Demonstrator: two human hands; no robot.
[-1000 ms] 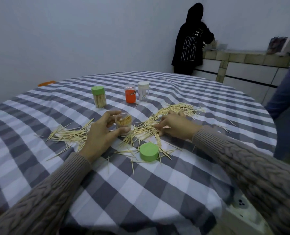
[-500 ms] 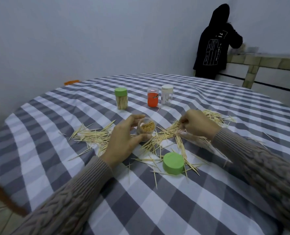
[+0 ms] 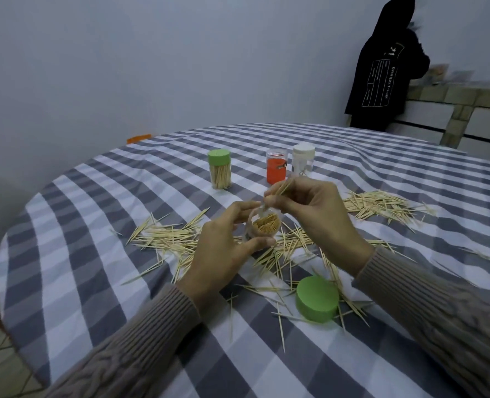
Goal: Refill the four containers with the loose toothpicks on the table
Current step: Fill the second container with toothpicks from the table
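Note:
My left hand (image 3: 223, 248) grips a clear open container (image 3: 264, 226), tilted toward me and partly filled with toothpicks. My right hand (image 3: 315, 214) pinches a small bunch of toothpicks (image 3: 282, 188) just above the container's mouth. Loose toothpicks (image 3: 169, 235) lie in heaps left of my hands, under them, and in another pile (image 3: 381, 203) to the right. A loose green lid (image 3: 318, 298) rests on the cloth near me. Farther back stand a green-lidded container (image 3: 219, 169) full of toothpicks, an orange container (image 3: 276, 168) and a white-lidded container (image 3: 303, 159).
The round table carries a grey and white checked cloth (image 3: 94, 268). A person in a black hooded top (image 3: 384, 70) stands at a tiled counter (image 3: 467, 96) at the back right. A small orange object (image 3: 138, 138) sits at the table's far left edge.
My right hand lifted off the table pile with a pinch of toothpicks and came left over the container's mouth. The view has swung left and the hands look closer.

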